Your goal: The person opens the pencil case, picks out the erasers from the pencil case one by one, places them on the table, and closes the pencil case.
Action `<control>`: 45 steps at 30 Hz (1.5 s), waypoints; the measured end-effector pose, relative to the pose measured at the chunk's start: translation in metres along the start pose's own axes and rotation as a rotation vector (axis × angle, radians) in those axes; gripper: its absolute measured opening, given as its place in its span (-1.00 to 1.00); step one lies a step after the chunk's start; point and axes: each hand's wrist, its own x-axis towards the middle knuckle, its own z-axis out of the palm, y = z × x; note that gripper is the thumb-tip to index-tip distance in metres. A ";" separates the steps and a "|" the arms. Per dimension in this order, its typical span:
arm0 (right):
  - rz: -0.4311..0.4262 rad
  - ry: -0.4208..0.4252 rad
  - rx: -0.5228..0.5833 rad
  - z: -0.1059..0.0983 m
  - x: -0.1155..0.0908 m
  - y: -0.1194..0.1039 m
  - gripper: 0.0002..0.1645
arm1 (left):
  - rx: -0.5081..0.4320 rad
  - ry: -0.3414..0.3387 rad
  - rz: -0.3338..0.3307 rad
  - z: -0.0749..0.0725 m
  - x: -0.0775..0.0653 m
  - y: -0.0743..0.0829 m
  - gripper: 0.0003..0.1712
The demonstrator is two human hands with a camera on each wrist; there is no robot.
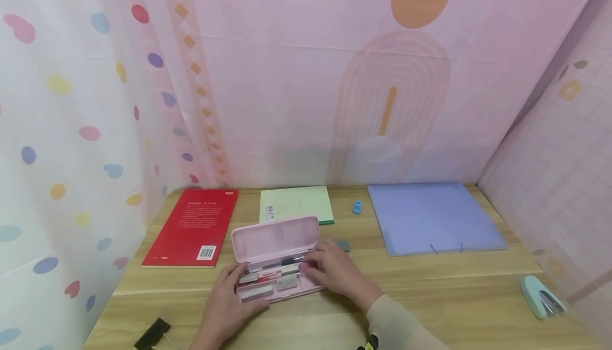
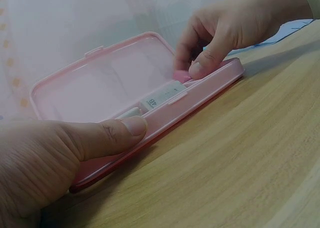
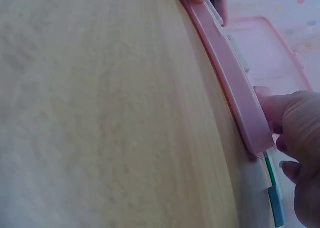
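A pink pencil case (image 1: 274, 236) lies on the table with its lid raised at the back. My left hand (image 1: 227, 299) grips its left end, with the thumb (image 2: 132, 127) over the front rim and the fingers at the far side. Inside are pens and pencils (image 1: 270, 275), a white eraser marked 4B (image 2: 162, 95) and a pale block (image 1: 256, 292) in the front left. At the right end my right hand (image 1: 337, 270) reaches into the case, thumb and fingers pinching a small pink object (image 2: 182, 76). Those fingers hide most of it.
Behind the case lies a light green notebook (image 1: 296, 201), with a small blue piece (image 1: 357, 207) to its right. A red book (image 1: 191, 228) lies left, a blue folder (image 1: 435, 217) right. A mint hole punch (image 1: 537, 297) and a black clip (image 1: 153, 334) lie nearer the front.
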 end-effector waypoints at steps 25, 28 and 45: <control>0.269 0.100 0.124 -0.064 -0.039 0.100 -0.84 | 0.017 -0.003 0.002 -0.002 0.001 0.000 0.36; 0.270 0.084 0.120 -0.060 -0.037 0.103 -0.84 | 0.015 -0.005 0.004 -0.001 0.000 0.000 0.36; 0.254 0.025 0.045 -0.065 -0.035 0.101 -0.94 | 0.025 -0.014 -0.008 -0.001 0.000 0.001 0.34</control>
